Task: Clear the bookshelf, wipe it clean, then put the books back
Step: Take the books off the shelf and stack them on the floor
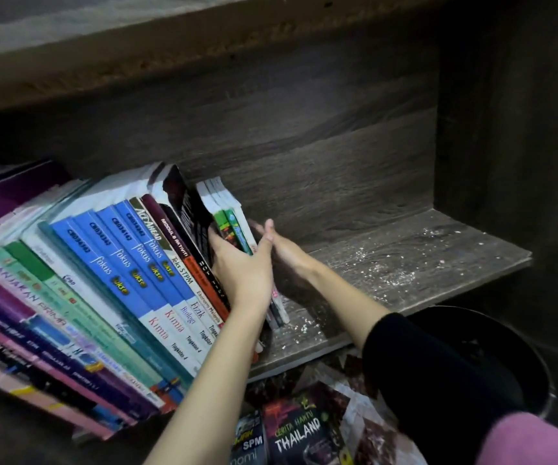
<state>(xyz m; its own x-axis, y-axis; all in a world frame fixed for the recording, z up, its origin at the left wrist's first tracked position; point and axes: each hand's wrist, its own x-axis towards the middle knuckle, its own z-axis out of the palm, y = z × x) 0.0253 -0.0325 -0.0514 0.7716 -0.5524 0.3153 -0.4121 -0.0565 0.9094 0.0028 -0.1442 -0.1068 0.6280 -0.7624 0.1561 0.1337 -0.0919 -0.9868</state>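
A dark wooden bookshelf (405, 263) holds a leaning row of books (120, 280) on its left half, with blue spines, green ones and purple ones. At the row's right end stand a few thin books (234, 226) with green covers. My left hand (244, 273) grips these thin books from the front, thumb up along their right side. My right hand (284, 250) lies flat against their right side, fingers straight. The shelf board to the right of the hands is bare and speckled with white crumbs and dust.
Below the shelf's front edge lie loose books (301, 434), one titled "Thailand". A dark round bucket (492, 350) stands at the lower right beside my black sleeve. The shelf's side wall (505, 129) closes the right end, and an upper board (170, 55) hangs above.
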